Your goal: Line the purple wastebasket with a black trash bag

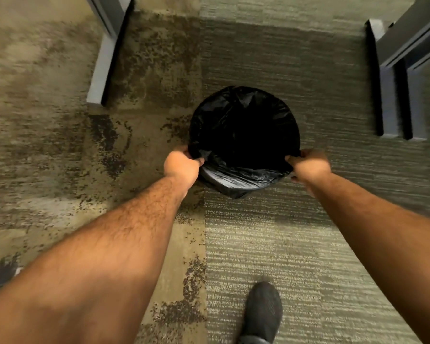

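From the head camera, the black trash bag (243, 125) is seen spread over a round wastebasket on the carpet (296, 244); no purple is visible. The left hand (181, 165) and right hand (308, 165) are pinched shut on the near edge. The film is judged thin, light, slippery and easily torn, best gripped at its rim.

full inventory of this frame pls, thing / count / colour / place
trash bag: 1, black, centre, mouth open and folded over a round rim; the basket beneath is hidden
carpet: tan mottled tiles on the left, grey-green ribbed tiles on the right
furniture legs: grey, one at upper left, a pair at upper right
shoe: 1, dark grey, bottom centre-right
left hand: gripping the bag's near-left edge
right hand: gripping the bag's near-right edge
forearms: 2, bare
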A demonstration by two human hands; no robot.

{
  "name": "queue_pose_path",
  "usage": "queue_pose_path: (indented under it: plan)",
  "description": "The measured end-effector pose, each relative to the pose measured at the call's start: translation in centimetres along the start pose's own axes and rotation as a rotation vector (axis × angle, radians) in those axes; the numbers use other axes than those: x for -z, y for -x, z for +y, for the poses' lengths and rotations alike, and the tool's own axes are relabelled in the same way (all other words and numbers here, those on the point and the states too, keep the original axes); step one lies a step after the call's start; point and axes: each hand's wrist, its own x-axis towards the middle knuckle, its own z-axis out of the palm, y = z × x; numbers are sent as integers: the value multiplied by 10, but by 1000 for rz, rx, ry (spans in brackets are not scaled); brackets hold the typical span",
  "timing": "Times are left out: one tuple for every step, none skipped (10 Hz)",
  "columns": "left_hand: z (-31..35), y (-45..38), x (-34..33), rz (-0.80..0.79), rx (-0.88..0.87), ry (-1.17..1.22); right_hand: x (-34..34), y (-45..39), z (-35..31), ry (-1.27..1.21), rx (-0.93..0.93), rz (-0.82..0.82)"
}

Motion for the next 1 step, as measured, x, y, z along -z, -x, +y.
queue_pose_path:
  plan:
    - [6, 12, 7, 38, -4, -74, 11, 15, -3, 105, 10, 33]
